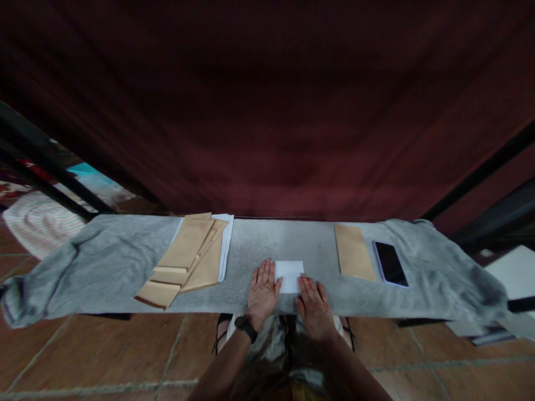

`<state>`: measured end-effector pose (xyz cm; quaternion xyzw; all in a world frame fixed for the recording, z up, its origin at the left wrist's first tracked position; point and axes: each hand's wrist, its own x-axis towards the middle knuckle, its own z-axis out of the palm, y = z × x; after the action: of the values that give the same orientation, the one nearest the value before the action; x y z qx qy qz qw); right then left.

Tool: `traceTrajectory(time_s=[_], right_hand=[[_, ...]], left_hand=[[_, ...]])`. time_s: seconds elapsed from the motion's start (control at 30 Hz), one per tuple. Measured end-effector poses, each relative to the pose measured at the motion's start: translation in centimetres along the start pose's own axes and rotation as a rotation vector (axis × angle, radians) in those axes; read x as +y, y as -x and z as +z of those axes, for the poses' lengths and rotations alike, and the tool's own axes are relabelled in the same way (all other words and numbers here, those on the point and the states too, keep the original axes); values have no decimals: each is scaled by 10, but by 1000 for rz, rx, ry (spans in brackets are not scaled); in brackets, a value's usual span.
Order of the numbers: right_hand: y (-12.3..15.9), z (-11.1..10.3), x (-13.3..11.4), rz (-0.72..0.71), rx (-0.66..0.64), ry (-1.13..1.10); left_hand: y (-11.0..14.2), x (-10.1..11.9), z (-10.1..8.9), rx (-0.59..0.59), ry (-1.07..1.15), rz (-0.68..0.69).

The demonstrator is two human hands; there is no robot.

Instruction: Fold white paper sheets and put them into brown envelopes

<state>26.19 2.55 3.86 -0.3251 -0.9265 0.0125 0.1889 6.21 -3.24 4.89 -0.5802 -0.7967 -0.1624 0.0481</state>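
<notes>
A small white sheet of paper, seemingly folded, lies on the grey cloth in front of me. My left hand rests flat along the paper's left edge, fingers stretched out and the thumb touching it. At the lower right corner of the sheet is my right hand, lying flat with its fingertips on the edge. Neither hand grips anything. Left of my hands sits a fanned pile of brown envelopes, partly over a stack of white papers. A single brown envelope lies to the right.
Beyond that envelope lies a phone with a dark screen. The cloth covers a narrow bench, and a dark red curtain hangs along its far edge. Black bars stand at both ends. Tiled floor shows below.
</notes>
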Motion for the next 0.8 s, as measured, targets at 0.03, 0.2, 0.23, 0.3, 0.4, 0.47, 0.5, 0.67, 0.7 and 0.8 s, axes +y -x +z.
traceTrajectory(time_s=[0.03,0.2,0.23,0.3,0.4,0.47,0.5,0.67,0.7,0.8], right_hand=[[0,0,0,5,1,-1],[-15,-4,-14,43,36,-14],[-21,-7,-20,35,39,-20],[-33,-12,-30,26,50,-26],[-48,-16,-44,73,86,-17],[-52,-12,-49,95,84,-24],[-52,-8,-50,90,68,-33],[-37,12,-45,12,39,-36],[-33,14,-42,13,55,-27],[-23,12,-31,40,83,-3]], left_hand=[[1,-1,0,-1,-6,-6],[1,1,-2,-9,-25,-7],[1,1,-3,-12,-28,-4],[1,2,-5,-15,-38,-2],[1,0,-6,-28,-66,3],[1,-1,-7,-50,-92,19],[2,-2,-6,-61,-106,27],[2,-2,-3,-60,-145,21],[2,-2,-3,-54,-141,21],[2,0,-3,-26,-120,-2]])
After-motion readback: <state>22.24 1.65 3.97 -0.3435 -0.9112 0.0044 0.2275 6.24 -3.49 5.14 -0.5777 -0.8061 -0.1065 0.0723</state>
